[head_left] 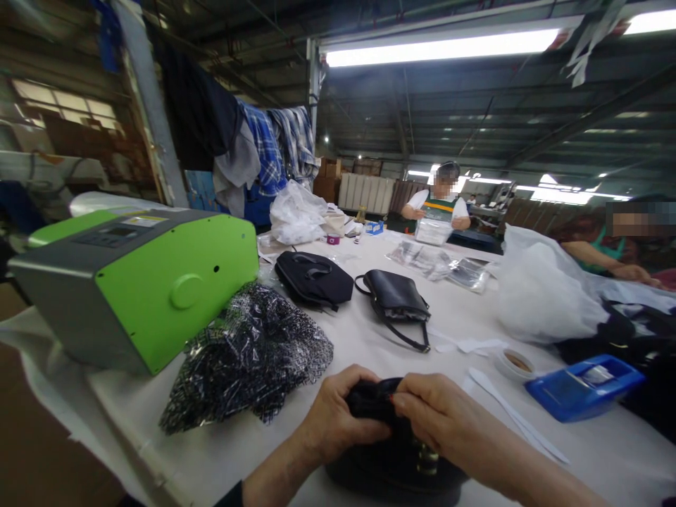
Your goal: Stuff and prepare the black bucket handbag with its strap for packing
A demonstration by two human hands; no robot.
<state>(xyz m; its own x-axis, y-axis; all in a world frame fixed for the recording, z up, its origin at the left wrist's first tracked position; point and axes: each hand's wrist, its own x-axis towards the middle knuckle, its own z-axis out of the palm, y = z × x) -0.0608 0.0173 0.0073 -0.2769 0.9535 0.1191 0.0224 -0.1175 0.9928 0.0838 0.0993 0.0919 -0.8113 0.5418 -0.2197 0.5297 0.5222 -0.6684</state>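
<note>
A black bag (pixel 396 468) with gold-coloured hardware stands at the table's near edge, low in the picture. My left hand (pixel 338 412) is closed around the left part of its dark top, thumb in front. On the right part of the same top, my right hand (pixel 436 412) pinches the black material, its fingers pressed together. A tiny red spot shows at the right fingertips. Beyond my hands lies a black leather bag (pixel 396 292) with a strap, and left of it a flat black bag (pixel 313 278) with handles.
A green and grey machine (pixel 174 289) fills the left side, with crumpled patterned plastic (pixel 253 355) beside it. To the right are a blue tape dispenser (pixel 584 386), a tape roll (pixel 515 364) and a white plastic bag (pixel 546 289). Two people work across the table (pixel 465 317).
</note>
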